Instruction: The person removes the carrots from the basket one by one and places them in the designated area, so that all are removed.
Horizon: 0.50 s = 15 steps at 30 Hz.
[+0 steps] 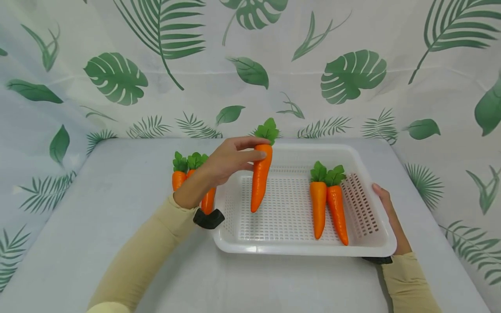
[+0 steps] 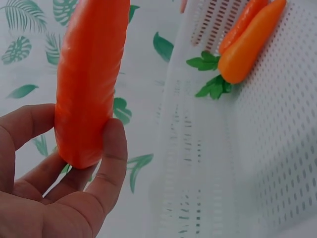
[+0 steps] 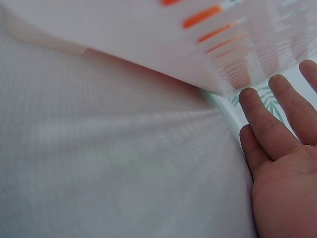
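Note:
My left hand (image 1: 228,161) pinches an orange carrot (image 1: 261,178) near its leafy top, between thumb and fingers. The carrot hangs tip down over the left part of a white perforated plastic basket (image 1: 256,249). Close up in the left wrist view, the fingers surround the thick end of the carrot (image 2: 89,84). Two carrots (image 1: 318,208) lie side by side in the basket's right part, leaves toward the back. On the right, my right hand (image 1: 385,204) is at the basket's outer side; the right wrist view shows its extended fingers (image 3: 270,126) by the basket wall.
Left of the basket, more carrots (image 1: 178,179) lie on the white-covered table (image 1: 129,182), partly hidden behind the left forearm. A leaf-patterned curtain (image 1: 289,78) stands behind the table. Each wrist carries a black band (image 1: 209,218).

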Each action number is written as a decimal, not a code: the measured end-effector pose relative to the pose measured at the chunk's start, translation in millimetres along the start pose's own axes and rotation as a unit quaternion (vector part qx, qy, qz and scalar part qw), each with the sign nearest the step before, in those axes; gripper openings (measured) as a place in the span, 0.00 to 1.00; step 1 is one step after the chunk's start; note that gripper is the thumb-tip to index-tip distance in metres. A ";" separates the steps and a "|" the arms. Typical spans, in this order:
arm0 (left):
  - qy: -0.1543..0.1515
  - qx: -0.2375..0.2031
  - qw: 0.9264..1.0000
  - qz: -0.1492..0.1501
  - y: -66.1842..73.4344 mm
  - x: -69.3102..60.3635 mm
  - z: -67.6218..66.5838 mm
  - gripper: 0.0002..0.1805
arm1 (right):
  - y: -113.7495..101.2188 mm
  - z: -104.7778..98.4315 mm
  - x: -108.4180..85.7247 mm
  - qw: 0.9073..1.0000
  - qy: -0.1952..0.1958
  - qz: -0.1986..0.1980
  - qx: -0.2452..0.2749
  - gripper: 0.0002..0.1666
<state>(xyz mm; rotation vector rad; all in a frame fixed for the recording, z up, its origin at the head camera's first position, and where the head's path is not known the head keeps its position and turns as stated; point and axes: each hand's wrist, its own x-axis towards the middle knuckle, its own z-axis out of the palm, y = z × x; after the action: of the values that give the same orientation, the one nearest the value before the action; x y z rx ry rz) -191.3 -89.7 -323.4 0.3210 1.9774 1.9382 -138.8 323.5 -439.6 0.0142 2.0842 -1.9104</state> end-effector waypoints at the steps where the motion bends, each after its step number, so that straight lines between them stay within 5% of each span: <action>1: 0.004 -0.001 1.000 0.001 0.2 -1.8 -1.4 0.21 | 0.1 -0.3 -0.1 1.000 -0.002 -0.002 -0.001 0.47; 8: 0.022 -0.008 1.000 0.002 -2.8 -14.7 -14.0 0.22 | 1.8 0.7 0.4 1.000 -0.007 -0.028 -0.013 0.44; 15: 0.039 -0.021 0.999 -0.002 -4.6 -29.4 -27.5 0.25 | 1.9 1.6 -1.4 1.000 -0.004 -0.010 -0.014 0.45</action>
<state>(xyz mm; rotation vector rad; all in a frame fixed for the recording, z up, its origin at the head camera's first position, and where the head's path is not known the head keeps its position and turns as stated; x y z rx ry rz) -175.1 -126.8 -325.3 0.2335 1.9813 2.0141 -136.7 322.5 -441.1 -0.0205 2.1136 -1.8895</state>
